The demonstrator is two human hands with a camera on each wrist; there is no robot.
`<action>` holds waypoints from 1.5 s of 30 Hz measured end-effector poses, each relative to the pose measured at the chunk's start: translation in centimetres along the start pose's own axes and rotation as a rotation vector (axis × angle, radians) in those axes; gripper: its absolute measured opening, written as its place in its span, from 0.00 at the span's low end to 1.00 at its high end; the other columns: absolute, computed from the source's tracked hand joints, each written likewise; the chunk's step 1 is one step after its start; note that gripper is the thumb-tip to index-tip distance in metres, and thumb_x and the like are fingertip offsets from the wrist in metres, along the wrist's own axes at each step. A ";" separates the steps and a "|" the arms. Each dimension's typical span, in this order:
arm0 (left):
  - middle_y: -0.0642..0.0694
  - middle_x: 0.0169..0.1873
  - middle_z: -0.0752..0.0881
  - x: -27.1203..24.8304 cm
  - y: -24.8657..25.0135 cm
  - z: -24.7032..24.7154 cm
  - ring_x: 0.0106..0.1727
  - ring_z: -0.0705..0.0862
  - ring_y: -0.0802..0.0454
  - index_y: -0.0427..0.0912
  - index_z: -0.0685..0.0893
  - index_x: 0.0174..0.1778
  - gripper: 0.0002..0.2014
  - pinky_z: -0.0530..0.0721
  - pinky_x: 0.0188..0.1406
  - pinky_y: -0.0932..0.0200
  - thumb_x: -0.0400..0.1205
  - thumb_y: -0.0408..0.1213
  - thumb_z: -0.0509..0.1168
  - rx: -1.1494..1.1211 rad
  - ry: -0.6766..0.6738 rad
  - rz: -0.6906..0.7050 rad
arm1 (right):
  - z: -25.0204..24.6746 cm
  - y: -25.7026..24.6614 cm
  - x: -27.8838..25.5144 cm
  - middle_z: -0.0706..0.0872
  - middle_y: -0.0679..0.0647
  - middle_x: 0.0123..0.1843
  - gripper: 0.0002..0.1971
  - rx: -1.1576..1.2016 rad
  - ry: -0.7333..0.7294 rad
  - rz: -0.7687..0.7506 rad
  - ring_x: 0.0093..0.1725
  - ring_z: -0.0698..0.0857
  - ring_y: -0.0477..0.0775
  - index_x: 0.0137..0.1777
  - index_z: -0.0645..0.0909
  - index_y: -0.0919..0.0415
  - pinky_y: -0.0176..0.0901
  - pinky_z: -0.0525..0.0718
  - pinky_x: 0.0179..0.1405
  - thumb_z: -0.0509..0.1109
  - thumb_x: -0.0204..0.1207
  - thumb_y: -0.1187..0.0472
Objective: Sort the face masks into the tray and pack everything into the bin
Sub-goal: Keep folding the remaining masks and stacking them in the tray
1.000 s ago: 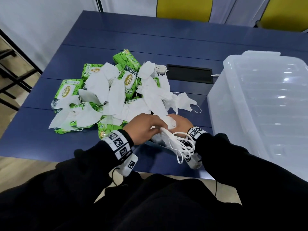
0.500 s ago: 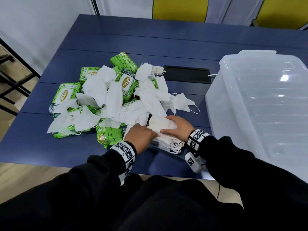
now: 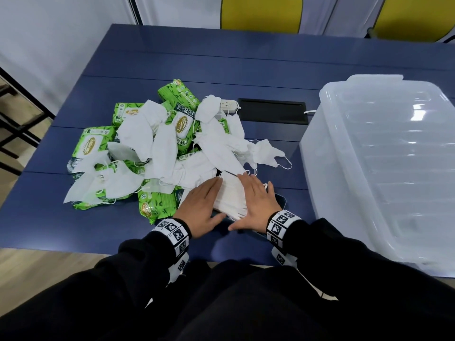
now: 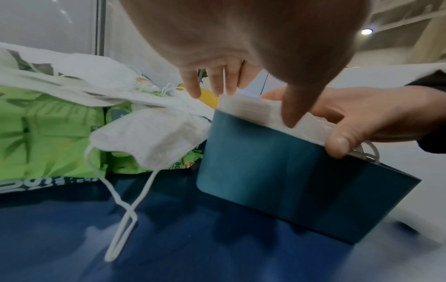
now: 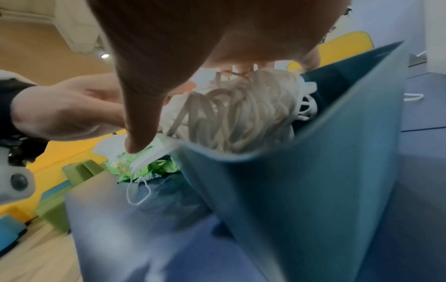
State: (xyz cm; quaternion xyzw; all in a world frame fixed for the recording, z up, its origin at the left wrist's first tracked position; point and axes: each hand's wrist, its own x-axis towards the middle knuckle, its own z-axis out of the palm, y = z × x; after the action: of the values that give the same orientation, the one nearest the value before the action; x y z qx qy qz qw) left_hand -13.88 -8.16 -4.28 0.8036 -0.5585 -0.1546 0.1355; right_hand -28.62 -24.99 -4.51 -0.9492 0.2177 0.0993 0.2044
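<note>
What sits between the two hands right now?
A stack of white face masks in the blue tray, flanked by left hand and right hand; clearest in head view.

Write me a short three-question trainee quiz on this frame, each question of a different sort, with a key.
1. True or false: the clear bin already holds face masks.
2. Multiple choice: the stack of masks between the left hand and right hand sits in: A) the teal tray; B) the clear bin; C) the bare table.
3. Fill in: the green packs mixed with the loose masks are printed with the brand ____.

Key: 1 false, its lid is on and nothing shows inside; 2 A; 3 Sanicare.
</note>
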 end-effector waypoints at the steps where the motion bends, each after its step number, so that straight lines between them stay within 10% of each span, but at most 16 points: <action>1: 0.39 0.90 0.54 0.0 -0.3 0.2 0.89 0.55 0.45 0.38 0.48 0.91 0.56 0.57 0.89 0.49 0.77 0.63 0.70 -0.022 -0.057 -0.018 | 0.1 -0.2 -0.1 0.43 0.52 0.92 0.77 -0.025 -0.008 -0.005 0.90 0.42 0.54 0.90 0.35 0.56 0.76 0.44 0.85 0.77 0.51 0.21; 6: 0.38 0.91 0.42 0.3 -1.2 1.6 0.91 0.49 0.44 0.38 0.33 0.89 0.71 0.55 0.89 0.52 0.69 0.66 0.78 -0.129 -0.173 -0.067 | 0.6 -0.7 0.0 0.41 0.53 0.92 0.76 -0.089 -0.003 0.014 0.90 0.41 0.54 0.89 0.33 0.60 0.75 0.43 0.85 0.73 0.55 0.19; 16: 0.57 0.88 0.46 1.9 -1.7 1.7 0.88 0.48 0.61 0.46 0.38 0.91 0.73 0.54 0.84 0.65 0.63 0.58 0.85 -0.424 -0.085 -0.111 | -0.2 -0.8 1.6 0.41 0.53 0.91 0.75 -0.083 -0.047 0.054 0.90 0.40 0.57 0.89 0.37 0.52 0.76 0.41 0.83 0.72 0.51 0.16; 26: 0.51 0.88 0.61 2.8 -2.7 1.1 0.87 0.62 0.55 0.53 0.43 0.91 0.73 0.66 0.86 0.49 0.57 0.63 0.84 -0.486 -0.208 -0.085 | -0.6 -0.9 2.5 0.39 0.52 0.91 0.73 -0.134 -0.102 0.105 0.90 0.42 0.59 0.89 0.31 0.50 0.78 0.41 0.83 0.64 0.55 0.12; 34: 0.63 0.77 0.72 3.8 -4.2 -5.0 0.75 0.74 0.66 0.50 0.60 0.88 0.49 0.70 0.73 0.70 0.75 0.48 0.82 -0.623 -0.365 -0.019 | -1.0 -1.4 3.6 0.37 0.51 0.91 0.76 -0.145 -0.079 0.134 0.90 0.42 0.60 0.89 0.33 0.48 0.76 0.41 0.84 0.55 0.46 0.06; 38: 0.53 0.70 0.85 4.3 -7.7 -9.5 0.63 0.87 0.58 0.50 0.80 0.78 0.32 0.83 0.66 0.58 0.78 0.53 0.79 -0.608 -0.247 -0.171 | -2.4 -2.5 4.5 0.38 0.50 0.91 0.74 -0.102 -0.021 0.144 0.90 0.40 0.57 0.90 0.37 0.47 0.73 0.42 0.85 0.44 0.45 0.04; 45: 0.53 0.38 0.93 3.9 -17.6 -15.7 0.41 0.91 0.59 0.50 0.92 0.54 0.07 0.84 0.44 0.61 0.82 0.37 0.74 -0.574 0.083 -0.372 | -4.5 -7.2 9.8 0.72 0.51 0.82 0.45 0.381 0.295 0.064 0.83 0.66 0.54 0.82 0.68 0.50 0.58 0.65 0.82 0.57 0.73 0.21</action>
State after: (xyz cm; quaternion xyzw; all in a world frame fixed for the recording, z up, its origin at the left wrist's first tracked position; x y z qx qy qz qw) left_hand 8.77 -5.11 2.86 0.8264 -0.3304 -0.2946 0.3481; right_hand -16.26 -24.66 -0.71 -0.8903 0.2899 -0.0767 0.3427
